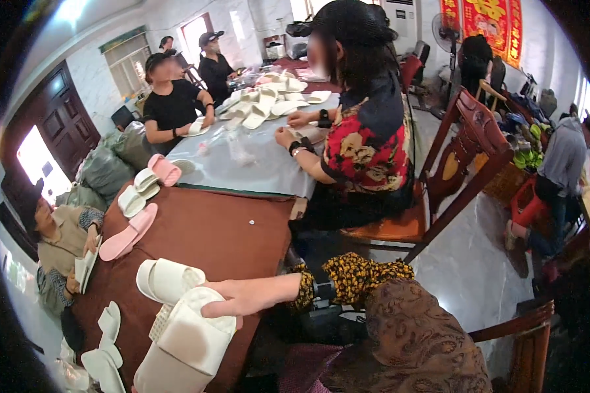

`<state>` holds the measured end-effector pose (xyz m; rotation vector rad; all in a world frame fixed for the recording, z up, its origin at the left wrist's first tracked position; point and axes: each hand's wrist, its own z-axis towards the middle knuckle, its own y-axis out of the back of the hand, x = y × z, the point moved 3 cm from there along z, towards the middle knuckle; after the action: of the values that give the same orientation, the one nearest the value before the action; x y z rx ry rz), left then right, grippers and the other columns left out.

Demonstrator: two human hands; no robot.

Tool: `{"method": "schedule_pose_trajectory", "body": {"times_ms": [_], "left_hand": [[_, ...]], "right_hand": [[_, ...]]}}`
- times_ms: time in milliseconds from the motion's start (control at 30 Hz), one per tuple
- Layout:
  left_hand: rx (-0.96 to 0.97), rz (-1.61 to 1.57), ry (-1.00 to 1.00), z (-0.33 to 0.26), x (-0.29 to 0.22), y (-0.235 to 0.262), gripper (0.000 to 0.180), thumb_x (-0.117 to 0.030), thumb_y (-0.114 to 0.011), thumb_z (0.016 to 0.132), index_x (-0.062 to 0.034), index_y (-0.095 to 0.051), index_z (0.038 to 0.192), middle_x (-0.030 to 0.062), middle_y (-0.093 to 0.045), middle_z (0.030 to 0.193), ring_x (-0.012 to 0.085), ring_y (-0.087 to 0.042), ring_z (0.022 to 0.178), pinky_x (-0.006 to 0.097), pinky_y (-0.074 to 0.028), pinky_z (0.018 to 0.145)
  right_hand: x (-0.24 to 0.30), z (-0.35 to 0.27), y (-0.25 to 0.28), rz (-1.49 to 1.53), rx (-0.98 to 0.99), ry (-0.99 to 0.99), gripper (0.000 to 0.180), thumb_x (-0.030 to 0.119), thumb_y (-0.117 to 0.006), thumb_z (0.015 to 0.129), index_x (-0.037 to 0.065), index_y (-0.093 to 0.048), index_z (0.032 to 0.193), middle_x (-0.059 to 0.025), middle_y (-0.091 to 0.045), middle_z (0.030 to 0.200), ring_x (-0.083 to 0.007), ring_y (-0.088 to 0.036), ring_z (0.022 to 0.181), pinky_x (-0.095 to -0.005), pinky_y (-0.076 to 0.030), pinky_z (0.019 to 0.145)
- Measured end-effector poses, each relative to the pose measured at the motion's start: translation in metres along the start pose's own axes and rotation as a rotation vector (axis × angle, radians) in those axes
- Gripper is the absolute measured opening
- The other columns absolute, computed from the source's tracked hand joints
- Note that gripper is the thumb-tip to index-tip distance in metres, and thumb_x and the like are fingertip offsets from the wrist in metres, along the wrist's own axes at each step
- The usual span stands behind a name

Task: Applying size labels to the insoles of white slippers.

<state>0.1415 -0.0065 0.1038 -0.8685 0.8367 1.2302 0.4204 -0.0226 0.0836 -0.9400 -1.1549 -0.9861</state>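
Apparently partway through, judging by the white slipper (196, 334) gripped at its strap between thumb and fingers of the right hand (246, 298). Unable to tell about the left hand, out of view. Held over the near part of the brown worktop (223, 216), right beside a second white slipper (170, 278) just past the fingertips. Looking complete in form, with straps already on both soles; not yet released from the grip. Impossible to judge by looks which of the others are finished and which are left.

Counting two white slippers at the right hand; at least two loose white slippers (101, 368) to its lower left; farther beyond, two paired white slippers (132, 202), one pink slipper (164, 170), and nearer than those a long pink shape (128, 241), possibly two overlapping; one small pale piece (252, 222) straight beyond the hand; well beyond, on the grey worktop (259, 181), a slipper heap (265, 101) too jumbled to count
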Motion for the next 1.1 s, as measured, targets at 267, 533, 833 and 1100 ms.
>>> {"method": "schedule_pose_trajectory", "body": {"times_ms": [267, 533, 833, 1100], "left_hand": [[0.157, -0.045, 0.072, 0.004, 0.021, -0.005, 0.068, -0.028, -0.060, 0.094, -0.0004, -0.026, 0.146, 0.0258, -0.044, 0.137, 0.0371, -0.051, 0.120, 0.048, -0.046, 0.097], [0.112, -0.080, 0.168, 0.009, 0.034, 0.031, 0.045, -0.022, -0.051, 0.100, -0.0012, -0.039, 0.138, 0.0225, -0.060, 0.115, 0.0303, -0.066, 0.088, 0.036, -0.057, 0.069], [0.017, 0.014, 0.079, 0.010, 0.027, 0.053, 0.035, -0.017, -0.047, 0.100, 0.0021, -0.045, 0.129, 0.0205, -0.062, 0.110, 0.0288, -0.066, 0.087, 0.034, -0.057, 0.070], [-0.017, 0.064, 0.046, 0.007, 0.024, 0.066, 0.034, -0.015, -0.047, 0.100, 0.0017, -0.045, 0.129, 0.0199, -0.062, 0.111, 0.0280, -0.066, 0.087, 0.034, -0.056, 0.070]], "right_hand": [[0.006, -0.024, 0.036, 0.123, -0.301, 0.062, 0.032, 0.019, -0.055, 0.093, -0.004, -0.055, 0.116, -0.0069, -0.065, 0.077, -0.0135, -0.062, 0.052, -0.0253, -0.049, 0.035], [0.026, -0.035, 0.110, 0.348, -0.804, 0.209, 0.030, 0.018, -0.051, 0.094, -0.004, -0.056, 0.114, -0.0097, -0.066, 0.090, -0.0175, -0.066, 0.066, -0.0292, -0.052, 0.041], [0.003, 0.028, 0.174, 0.243, -0.905, 0.424, 0.027, 0.018, -0.050, 0.095, -0.001, -0.053, 0.113, -0.0105, -0.063, 0.091, -0.0209, -0.064, 0.067, -0.0354, -0.055, 0.046], [-0.068, 0.033, 0.205, -0.198, -0.844, -0.221, 0.035, 0.025, -0.058, 0.088, -0.005, -0.061, 0.105, -0.0117, -0.063, 0.081, -0.0193, -0.061, 0.057, -0.0318, -0.051, 0.038]]}}
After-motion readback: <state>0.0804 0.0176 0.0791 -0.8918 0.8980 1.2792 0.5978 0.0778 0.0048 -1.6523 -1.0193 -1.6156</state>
